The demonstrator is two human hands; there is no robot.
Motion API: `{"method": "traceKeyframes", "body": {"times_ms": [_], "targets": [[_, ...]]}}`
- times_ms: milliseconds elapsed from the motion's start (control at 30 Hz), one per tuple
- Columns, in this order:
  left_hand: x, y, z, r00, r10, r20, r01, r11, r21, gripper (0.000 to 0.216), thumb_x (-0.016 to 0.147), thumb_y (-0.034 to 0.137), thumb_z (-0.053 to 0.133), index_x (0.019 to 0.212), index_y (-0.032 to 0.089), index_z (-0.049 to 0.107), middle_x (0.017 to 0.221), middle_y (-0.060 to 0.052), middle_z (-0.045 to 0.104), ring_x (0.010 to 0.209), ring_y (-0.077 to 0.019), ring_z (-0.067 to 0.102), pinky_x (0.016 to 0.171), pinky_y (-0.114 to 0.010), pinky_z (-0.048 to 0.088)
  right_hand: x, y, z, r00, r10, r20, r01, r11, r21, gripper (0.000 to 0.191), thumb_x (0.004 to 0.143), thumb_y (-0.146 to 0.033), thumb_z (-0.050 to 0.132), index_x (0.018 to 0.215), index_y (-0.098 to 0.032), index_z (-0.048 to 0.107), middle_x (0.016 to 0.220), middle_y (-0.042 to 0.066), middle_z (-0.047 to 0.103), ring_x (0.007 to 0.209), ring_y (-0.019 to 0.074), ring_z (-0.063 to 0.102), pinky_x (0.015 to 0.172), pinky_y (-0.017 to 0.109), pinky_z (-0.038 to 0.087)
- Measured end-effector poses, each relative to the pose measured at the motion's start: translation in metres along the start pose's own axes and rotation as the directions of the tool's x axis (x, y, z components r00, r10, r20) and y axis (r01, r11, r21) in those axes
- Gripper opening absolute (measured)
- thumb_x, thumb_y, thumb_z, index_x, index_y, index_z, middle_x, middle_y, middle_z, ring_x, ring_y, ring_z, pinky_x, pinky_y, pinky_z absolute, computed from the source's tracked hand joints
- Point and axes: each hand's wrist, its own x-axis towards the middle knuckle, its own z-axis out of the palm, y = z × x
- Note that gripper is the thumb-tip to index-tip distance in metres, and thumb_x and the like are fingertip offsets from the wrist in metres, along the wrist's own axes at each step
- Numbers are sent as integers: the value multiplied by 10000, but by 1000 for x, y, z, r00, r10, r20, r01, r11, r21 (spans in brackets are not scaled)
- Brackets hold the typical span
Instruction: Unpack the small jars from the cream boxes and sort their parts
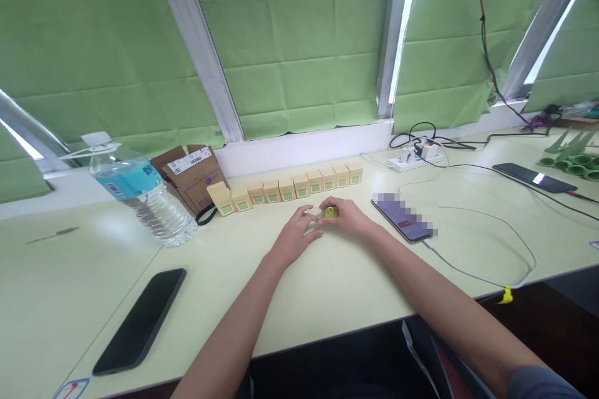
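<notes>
Green blinds (304, 43) hang behind a pale table (327, 299), w/ both hands out over it, close tog. R hand (350, 217) is curled snug round a small yellow-green item (331, 212), thumb & fingers closed on it, just above the tabletop or on it, can't tell which. L hand (294, 238) is right beside it, fingers bent & part open, next to a clear piece (315, 212) btwn the two hands; can't tell if L actually has hold of it.

Just beyond the grip: row of approx. ten small boxes (286, 190), tan w/ green labels. Further L of the grip, a brown carton (199, 184) & a tilted water bottle (150, 199); nearer the person on that side, a dark phone (140, 321) lying flat. R of the grip, another phone (405, 219) w/ a white cable (477, 275) plugged in. Beyond that phone, a power strip (400, 164) w/ plugs in it.
</notes>
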Motion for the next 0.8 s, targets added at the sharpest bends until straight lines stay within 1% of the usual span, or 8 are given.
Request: {"method": "traceKeyframes", "body": {"times_ms": [100,200,367,467,533,600,700,800], "targets": [[1,-15,-5,997,-57,-56,56,998,-23,217,865,441,651,967,253,688,1402,-58,500,1154,-237,615,1002,-393,522,0,1,3,1000,-13,-13,13,1000,-7,409,742,-459,792,1053,-226,664,1057,32,708,926,198,626,820,320,468],[5,-26,-12,983,-109,-147,109,994,-5,184,860,404,645,863,226,692,1265,-82,558,1153,-242,612,1046,-411,488,0,-1,5,1000,-20,-16,19,999,-27,381,751,-456,792,1021,-222,662,1042,39,686,923,196,614,821,317,465],[8,-43,-26,978,-128,-165,125,992,-33,144,830,300,644,955,237,678,1304,-74,621,1253,-253,568,1113,-428,424,-1,-4,1,1000,-3,25,5,997,-79,316,806,-444,753,1011,-212,688,1088,69,663,997,216,616,901,345,462],[9,-55,-33,966,-205,-160,193,977,-91,125,826,298,626,929,234,655,1375,-70,608,1296,-262,542,1093,-433,439,-4,-3,-3,992,-7,125,21,994,-110,416,850,-474,698,1179,-220,674,1219,105,619,1106,246,597,991,383,444],[11,-63,-36,948,-277,-154,251,953,-171,124,812,308,629,902,224,640,1390,-78,597,1233,-251,591,1069,-421,460,-8,-2,-4,985,-11,172,39,987,-158,560,848,-449,694,1353,-233,588,1297,133,561,1205,282,542,1044,418,419],[12,-69,-36,934,-325,-151,286,929,-234,171,789,346,655,894,212,638,1363,-96,597,1149,-235,636,1056,-408,474,-10,-2,-4,981,-13,191,59,970,-237,665,837,-356,692,1461,-243,491,1282,150,543,1251,315,492,1062,458,404],[15,-76,-34,932,-315,-177,273,935,-227,236,774,407,670,889,202,654,1245,-106,613,1082,-221,651,1050,-397,480,-12,-2,-4,982,-10,187,72,942,-329,686,818,-222,649,1480,-232,470,1203,152,564,1190,322,518,1036,476,419],[16,-78,-32,932,-293,-212,251,946,-204,218,789,396,644,900,209,650,1154,-86,634,1057,-215,652,1043,-401,487,-10,-4,-5,990,-14,142,55,955,-291,659,819,-210,638,1458,-231,479,1187,133,600,1131,291,567,997,435,453]]}}
